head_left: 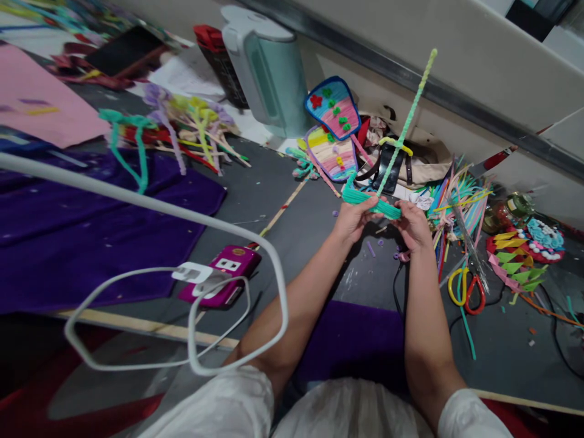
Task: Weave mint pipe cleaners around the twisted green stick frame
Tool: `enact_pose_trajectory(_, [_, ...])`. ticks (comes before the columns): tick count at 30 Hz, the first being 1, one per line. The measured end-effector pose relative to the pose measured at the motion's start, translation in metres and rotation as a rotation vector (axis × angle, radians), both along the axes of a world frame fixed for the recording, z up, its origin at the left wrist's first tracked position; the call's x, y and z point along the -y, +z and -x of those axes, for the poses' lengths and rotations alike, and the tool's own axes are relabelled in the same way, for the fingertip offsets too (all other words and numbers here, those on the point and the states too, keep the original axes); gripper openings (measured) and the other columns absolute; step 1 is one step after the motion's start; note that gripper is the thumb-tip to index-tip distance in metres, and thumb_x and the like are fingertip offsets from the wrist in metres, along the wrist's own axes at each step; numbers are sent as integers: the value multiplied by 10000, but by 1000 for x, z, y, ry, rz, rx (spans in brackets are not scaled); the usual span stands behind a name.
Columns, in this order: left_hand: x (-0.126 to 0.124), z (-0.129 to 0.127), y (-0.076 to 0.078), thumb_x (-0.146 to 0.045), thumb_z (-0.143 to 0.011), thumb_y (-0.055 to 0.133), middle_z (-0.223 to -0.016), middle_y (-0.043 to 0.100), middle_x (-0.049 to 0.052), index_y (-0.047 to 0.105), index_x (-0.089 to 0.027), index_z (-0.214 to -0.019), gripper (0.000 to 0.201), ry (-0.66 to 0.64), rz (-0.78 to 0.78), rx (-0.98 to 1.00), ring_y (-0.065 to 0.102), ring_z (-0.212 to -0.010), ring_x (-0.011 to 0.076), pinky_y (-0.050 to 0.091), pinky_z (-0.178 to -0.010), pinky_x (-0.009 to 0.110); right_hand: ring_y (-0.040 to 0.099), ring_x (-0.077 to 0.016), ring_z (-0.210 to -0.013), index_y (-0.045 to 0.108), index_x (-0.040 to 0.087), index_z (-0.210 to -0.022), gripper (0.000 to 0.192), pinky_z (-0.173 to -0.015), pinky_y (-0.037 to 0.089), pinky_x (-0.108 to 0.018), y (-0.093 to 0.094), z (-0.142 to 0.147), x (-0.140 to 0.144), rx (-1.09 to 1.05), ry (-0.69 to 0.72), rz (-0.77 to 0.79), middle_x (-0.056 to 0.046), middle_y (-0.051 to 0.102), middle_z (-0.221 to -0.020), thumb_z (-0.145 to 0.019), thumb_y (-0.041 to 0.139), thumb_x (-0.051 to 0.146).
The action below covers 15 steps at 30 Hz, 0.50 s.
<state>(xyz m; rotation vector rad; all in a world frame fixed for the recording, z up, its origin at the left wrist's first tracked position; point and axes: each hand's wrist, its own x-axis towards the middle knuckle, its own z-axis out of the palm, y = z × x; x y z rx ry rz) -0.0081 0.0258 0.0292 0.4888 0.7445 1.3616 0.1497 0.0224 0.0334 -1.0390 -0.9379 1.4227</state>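
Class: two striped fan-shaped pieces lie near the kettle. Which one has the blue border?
The upper fan-shaped piece, nearer the kettle; the lower one is edged in purple.

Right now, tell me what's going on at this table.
A person is working on a pipe-cleaner craft. Both hands hold a flat green bundle of pipe cleaners: the left hand grips one end, the right hand the other. A long pale green stem rises from the bundle. Scissors lie to the right beside loose pipe cleaners, a pink phone on its white cable to the left, and finished striped pieces beyond.
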Motion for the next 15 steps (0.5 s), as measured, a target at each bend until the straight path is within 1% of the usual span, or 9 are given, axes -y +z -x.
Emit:
enact_pose_trajectory(2, [0, -1, 0, -213, -608, 914, -861, 788, 95, 691, -125, -880, 362, 17, -13, -1, 773, -788, 224, 608, -570, 226, 591, -123, -682, 625, 221, -804, 406, -626, 528, -258, -1, 1, -1, 15, -22, -23, 29, 650, -782, -660, 845, 530])
enact_pose_trajectory(4, [1, -2, 1, -237, -597, 923, -865, 788, 90, 691, -134, -874, 375, 44, -27, -11, 773, -809, 229, 608, -580, 232, 559, -112, -658, 619, 218, -801, 397, -626, 506, -248, -1, 2, -2, 88, -75, -72, 39, 624, -753, -665, 824, 529])
enact_pose_trajectory(8, [3, -6, 2, -303, -555, 951, -841, 780, 87, 701, -134, -853, 424, 106, -61, -49, 766, -798, 235, 607, -595, 256, 528, -124, -660, 613, 220, -801, 271, -642, 454, -254, 2, 4, -2, 406, -244, -241, 38, 602, -709, -732, 736, 451])
enact_pose_trajectory(10, [5, -8, 2, -339, -542, 958, -809, 773, 77, 714, -135, -826, 426, 136, -105, -85, 759, -767, 230, 606, -601, 267, 539, -143, -680, 596, 231, -787, 198, -671, 445, -270, 4, 5, 0, 597, -334, -287, 28, 607, -708, -771, 687, 407])
enact_pose_trajectory(13, [6, -13, -1, -388, -574, 944, -779, 766, 59, 741, -149, -804, 389, 181, -204, -172, 740, -704, 202, 608, -612, 276, 564, -171, -706, 574, 246, -779, 135, -729, 444, -297, 7, 8, 5, 852, -427, -271, 13, 630, -726, -808, 629, 366])
enact_pose_trajectory(15, [6, -15, -5, -413, -618, 921, -790, 770, 56, 759, -156, -808, 359, 199, -279, -239, 729, -683, 187, 609, -624, 279, 588, -188, -725, 576, 243, -796, 109, -757, 447, -313, 9, 10, 7, 962, -460, -244, -1, 655, -746, -814, 611, 345])
